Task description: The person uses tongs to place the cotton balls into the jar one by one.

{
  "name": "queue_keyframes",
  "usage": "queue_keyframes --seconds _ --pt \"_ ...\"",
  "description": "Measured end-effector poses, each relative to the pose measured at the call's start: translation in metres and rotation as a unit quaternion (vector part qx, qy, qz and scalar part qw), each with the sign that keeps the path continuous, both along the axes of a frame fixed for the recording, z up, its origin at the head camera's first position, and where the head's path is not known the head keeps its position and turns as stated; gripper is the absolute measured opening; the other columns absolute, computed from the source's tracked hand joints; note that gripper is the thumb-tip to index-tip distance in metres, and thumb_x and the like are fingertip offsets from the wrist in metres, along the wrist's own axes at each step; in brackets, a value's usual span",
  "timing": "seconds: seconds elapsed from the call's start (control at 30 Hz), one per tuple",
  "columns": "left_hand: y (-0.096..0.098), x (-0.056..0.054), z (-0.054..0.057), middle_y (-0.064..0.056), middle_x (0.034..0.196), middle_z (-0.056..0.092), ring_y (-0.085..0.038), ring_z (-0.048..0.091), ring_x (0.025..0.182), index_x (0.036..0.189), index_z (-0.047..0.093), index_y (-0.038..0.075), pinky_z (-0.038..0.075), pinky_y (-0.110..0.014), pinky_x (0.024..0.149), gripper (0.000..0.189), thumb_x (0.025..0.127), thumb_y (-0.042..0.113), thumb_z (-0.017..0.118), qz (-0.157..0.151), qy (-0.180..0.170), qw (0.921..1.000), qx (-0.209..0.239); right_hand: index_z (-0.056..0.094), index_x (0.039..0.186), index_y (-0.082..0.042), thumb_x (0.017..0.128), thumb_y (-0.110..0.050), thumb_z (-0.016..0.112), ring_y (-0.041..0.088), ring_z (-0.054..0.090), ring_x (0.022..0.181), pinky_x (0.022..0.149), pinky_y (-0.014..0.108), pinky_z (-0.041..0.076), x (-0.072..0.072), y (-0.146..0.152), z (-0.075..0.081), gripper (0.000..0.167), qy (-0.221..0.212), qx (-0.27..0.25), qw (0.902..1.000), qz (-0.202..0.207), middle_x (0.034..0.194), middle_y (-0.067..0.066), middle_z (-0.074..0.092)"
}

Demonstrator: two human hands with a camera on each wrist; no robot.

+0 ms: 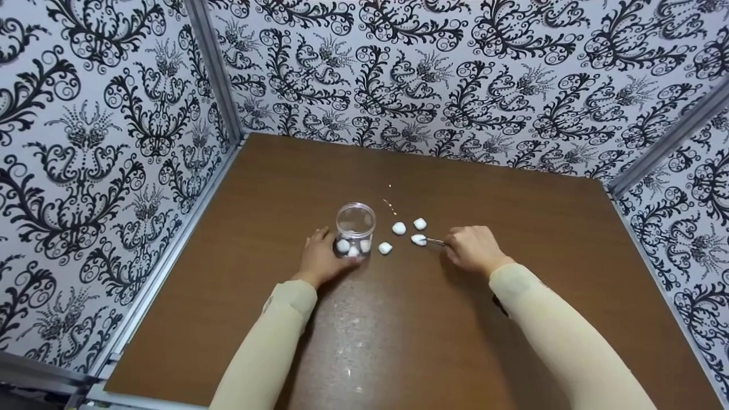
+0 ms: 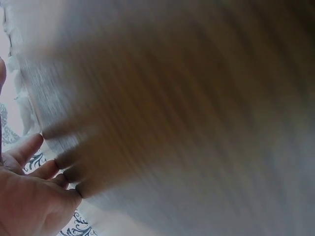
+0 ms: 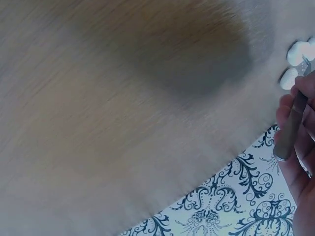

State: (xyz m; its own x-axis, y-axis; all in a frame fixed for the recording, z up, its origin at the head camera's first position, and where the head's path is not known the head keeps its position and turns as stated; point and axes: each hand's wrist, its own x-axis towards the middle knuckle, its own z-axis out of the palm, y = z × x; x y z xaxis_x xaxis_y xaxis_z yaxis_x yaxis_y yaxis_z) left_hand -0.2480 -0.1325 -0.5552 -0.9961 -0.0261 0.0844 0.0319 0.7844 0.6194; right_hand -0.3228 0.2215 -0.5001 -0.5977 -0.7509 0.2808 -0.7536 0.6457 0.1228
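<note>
A clear jar (image 1: 356,221) stands upright on the brown table, with several white, cotton-like balls (image 1: 343,246) in its lower part. My left hand (image 1: 326,256) holds the jar from its left side, the thumb round the front. Pinched in my right hand (image 1: 474,248) is a slim metal utensil (image 1: 435,242) with a flat, round-ended handle (image 3: 291,125). Its tip touches a white ball (image 1: 418,240); the tip's exact shape is unclear. More white balls lie between the hands, one (image 1: 385,248) close to the jar. The left wrist view shows left fingers (image 2: 30,150) but little of the jar.
The brown table (image 1: 455,353) meets patterned panels (image 1: 398,74) at the back and sides. Metal frame posts (image 1: 215,74) stand at the corners. Some small bright specks (image 1: 390,205) show on the table behind the white balls.
</note>
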Motion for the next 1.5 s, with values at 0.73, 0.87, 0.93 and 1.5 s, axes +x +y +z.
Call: queue_keyframes --seconds 0.73,0.87,0.93,1.5 --pt "-0.002 -0.003 0.005 -0.025 0.15 0.041 -0.043 0.029 0.143 0.14 0.055 0.004 0.017 -0.052 0.118 0.09 0.072 0.057 0.083 0.006 -0.002 1.0 -0.006 0.069 0.072 -0.011 0.075 -0.01 0.067 0.023 0.055 0.052 0.041 0.045 0.045 -0.009 0.001 0.025 0.004 0.052 -0.038 0.997 0.044 0.069 -0.001 0.058" --pt "-0.001 -0.003 0.009 -0.026 0.149 0.041 -0.043 0.029 0.143 0.139 0.056 0.003 0.018 -0.053 0.118 0.089 0.072 0.056 0.083 0.007 0.006 1.0 -0.003 0.066 0.07 -0.012 0.073 -0.008 0.068 0.023 0.054 0.05 0.039 0.045 0.043 -0.01 -0.006 0.036 0.006 0.069 -0.044 0.9951 0.056 0.067 -0.001 0.056" --pt "-0.001 -0.002 0.009 -0.026 0.149 0.041 -0.043 0.029 0.143 0.138 0.057 0.003 0.018 -0.053 0.118 0.088 0.072 0.055 0.084 0.009 0.005 0.9999 -0.005 0.067 0.07 -0.012 0.074 -0.008 0.068 0.023 0.055 0.05 0.039 0.044 0.043 -0.01 -0.01 0.041 0.006 0.07 -0.045 0.9948 0.059 0.067 0.0 0.056" --pt "0.001 0.001 -0.001 -0.027 0.147 0.042 -0.045 0.031 0.141 0.139 0.056 0.004 0.019 -0.054 0.118 0.088 0.072 0.054 0.084 0.0 0.008 1.0 -0.003 0.073 0.079 -0.014 0.084 -0.016 0.067 0.018 0.058 0.056 0.042 0.036 0.045 0.001 -0.077 0.09 0.008 0.102 -0.069 0.9862 0.111 0.071 -0.003 0.06"
